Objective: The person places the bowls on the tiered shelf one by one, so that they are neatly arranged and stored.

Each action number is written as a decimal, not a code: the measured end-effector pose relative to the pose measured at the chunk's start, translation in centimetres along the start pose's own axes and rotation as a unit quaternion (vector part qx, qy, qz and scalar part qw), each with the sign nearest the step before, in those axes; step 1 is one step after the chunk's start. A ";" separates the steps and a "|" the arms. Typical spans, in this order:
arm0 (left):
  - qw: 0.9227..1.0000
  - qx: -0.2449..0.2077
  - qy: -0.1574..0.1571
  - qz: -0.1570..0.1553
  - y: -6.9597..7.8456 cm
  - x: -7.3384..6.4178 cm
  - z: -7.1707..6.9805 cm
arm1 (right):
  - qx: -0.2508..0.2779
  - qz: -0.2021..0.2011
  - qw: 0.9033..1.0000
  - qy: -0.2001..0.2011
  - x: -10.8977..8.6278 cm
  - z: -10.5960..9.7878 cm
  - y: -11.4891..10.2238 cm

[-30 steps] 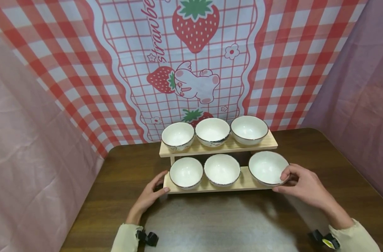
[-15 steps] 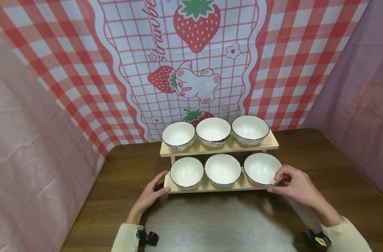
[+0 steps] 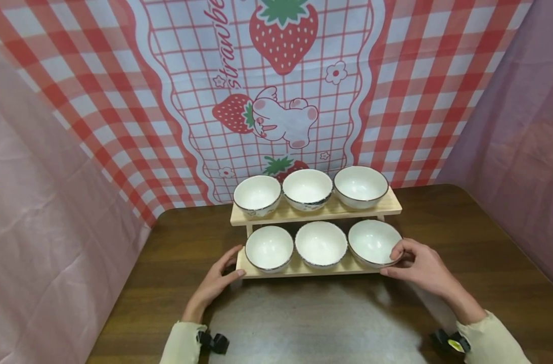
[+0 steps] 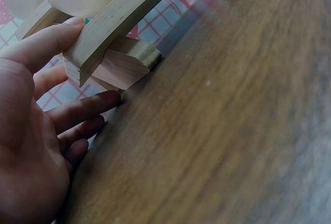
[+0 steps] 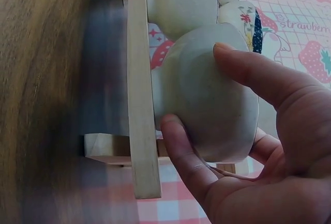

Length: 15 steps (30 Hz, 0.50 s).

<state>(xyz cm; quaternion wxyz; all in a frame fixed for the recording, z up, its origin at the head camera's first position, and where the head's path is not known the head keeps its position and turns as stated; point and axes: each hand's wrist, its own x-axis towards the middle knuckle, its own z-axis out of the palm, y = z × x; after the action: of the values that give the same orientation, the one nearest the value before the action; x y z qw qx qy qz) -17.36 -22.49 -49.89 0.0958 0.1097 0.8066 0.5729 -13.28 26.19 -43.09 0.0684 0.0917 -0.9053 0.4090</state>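
A two-tier wooden rack holds several white bowls with dark rims. My right hand grips the lower right bowl, which sits on the lower shelf close to the middle bowl. In the right wrist view, thumb and fingers curl round this bowl above the shelf board. My left hand rests at the shelf's left end. Its thumb lies on the board's edge, and the straight fingers touch the table beside the rack's foot.
The rack stands at the back of a dark wooden table. A red checked strawberry cloth hangs behind it. Pink fabric closes the left side and purple fabric the right.
My right hand has slid the lower right bowl leftward along the shelf, closer to the middle bowl. The left hand has stayed in place.
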 end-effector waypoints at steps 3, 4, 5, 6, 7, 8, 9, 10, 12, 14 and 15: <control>1.000 0.000 -0.001 -0.001 0.1 0.0 0.0 | 0.005 0.002 1.000 -0.006 0.0 0.0 -0.1; 1.000 0.000 -0.002 -0.002 0.1 0.0 -0.1 | 0.007 0.000 1.000 -0.007 0.0 0.0 -0.1; 1.000 0.000 -0.002 -0.002 0.1 0.0 -0.1 | 0.012 -0.002 1.000 -0.010 0.0 0.0 -0.1; 1.000 0.000 -0.001 -0.003 0.1 0.0 -0.1 | 0.017 -0.005 1.000 -0.013 -0.1 0.0 0.0; 1.000 0.000 -0.001 -0.004 0.1 0.0 -0.1 | 0.025 -0.009 0.999 -0.017 -0.1 0.0 0.0; 1.000 0.000 -0.001 -0.005 0.2 0.0 -0.1 | 0.035 -0.014 0.999 -0.022 -0.1 0.0 0.1; 1.000 0.001 -0.001 -0.005 0.2 0.0 -0.1 | 0.047 -0.019 0.998 -0.027 -0.2 0.1 0.2; 1.000 0.001 -0.001 -0.006 0.2 0.0 -0.1 | 0.057 -0.023 0.998 -0.033 -0.2 0.1 0.3; 1.000 0.001 -0.001 -0.007 0.2 0.0 -0.1 | 0.071 -0.029 0.996 -0.042 -0.3 0.1 0.5; 1.000 0.001 0.000 -0.006 0.2 -0.1 0.0 | 0.077 -0.033 0.995 -0.049 -0.3 0.0 0.6; 1.000 0.001 0.001 -0.006 0.2 -0.1 0.0 | 0.078 -0.035 0.995 -0.050 -0.4 0.0 0.6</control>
<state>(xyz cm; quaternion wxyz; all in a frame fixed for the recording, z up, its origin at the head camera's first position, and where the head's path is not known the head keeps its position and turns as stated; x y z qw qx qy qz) -17.29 -22.47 -49.72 0.0986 0.1047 0.8079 0.5715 -13.06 26.63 -43.55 0.0297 0.1483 -0.8694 0.4705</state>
